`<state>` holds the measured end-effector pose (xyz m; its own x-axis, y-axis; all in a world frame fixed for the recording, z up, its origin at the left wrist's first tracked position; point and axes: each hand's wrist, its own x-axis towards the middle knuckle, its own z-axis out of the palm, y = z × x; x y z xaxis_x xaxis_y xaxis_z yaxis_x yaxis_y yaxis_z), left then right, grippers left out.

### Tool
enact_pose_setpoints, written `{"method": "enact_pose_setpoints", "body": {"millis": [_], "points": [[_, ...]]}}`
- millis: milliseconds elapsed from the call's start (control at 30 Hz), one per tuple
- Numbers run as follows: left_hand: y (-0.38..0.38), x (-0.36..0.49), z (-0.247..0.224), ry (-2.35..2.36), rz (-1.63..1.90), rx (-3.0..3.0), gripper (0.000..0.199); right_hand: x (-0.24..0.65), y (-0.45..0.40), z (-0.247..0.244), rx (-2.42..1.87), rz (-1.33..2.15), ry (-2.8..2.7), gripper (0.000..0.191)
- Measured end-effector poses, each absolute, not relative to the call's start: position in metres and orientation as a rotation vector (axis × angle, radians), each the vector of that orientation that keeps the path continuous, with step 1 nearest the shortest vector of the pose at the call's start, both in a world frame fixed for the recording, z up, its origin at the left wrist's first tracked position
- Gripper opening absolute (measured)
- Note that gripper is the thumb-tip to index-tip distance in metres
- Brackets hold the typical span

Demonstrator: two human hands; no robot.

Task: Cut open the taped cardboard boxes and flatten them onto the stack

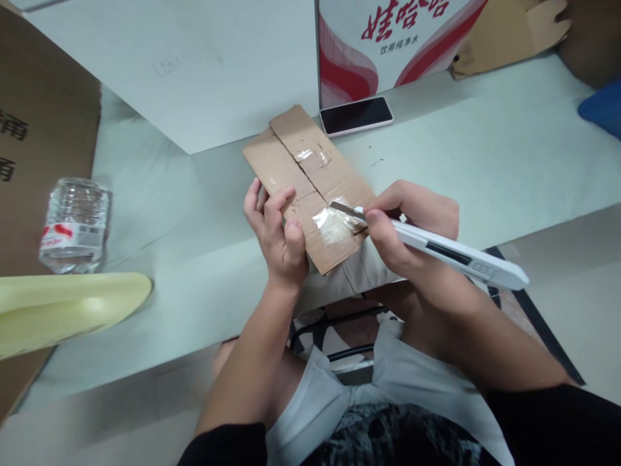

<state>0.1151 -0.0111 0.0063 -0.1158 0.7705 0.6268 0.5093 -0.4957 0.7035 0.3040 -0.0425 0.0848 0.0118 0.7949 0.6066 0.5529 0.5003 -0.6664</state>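
Observation:
A flattened brown cardboard box (pixel 310 188) with clear tape on it lies tilted at the table's near edge. Its flaps meet along a dark seam. My left hand (pixel 279 236) grips the cardboard's left side, with the fingers curled over its edge. In my right hand (pixel 407 223) is a white utility knife (pixel 451 252), blade out. The blade's tip is over the shiny tape near the lower end of the seam; whether it touches the tape I cannot tell.
A phone (pixel 356 116) lies behind the cardboard, before a white box (pixel 233 71) and a red-and-white box (pixel 388 45). At the left are a plastic bottle (pixel 75 226) and a yellow object (pixel 72 307). A blue item (pixel 601 110) is far right.

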Motion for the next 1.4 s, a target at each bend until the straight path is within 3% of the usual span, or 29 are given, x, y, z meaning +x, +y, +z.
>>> {"method": "enact_pose_setpoints", "body": {"millis": [300,1067,1400], "points": [[-0.011,0.114,0.006,1.389,1.653,1.922,0.05,0.3,-0.042,0.086,-1.169,0.356,-1.705,0.017],[-0.009,0.109,0.007,1.461,1.624,1.903,0.051,0.308,-0.042,0.076,-1.095,0.564,-1.476,0.03],[-0.002,0.094,0.012,1.458,1.523,1.937,0.043,0.31,-0.041,0.087,-1.072,0.701,-1.717,0.014]]}}
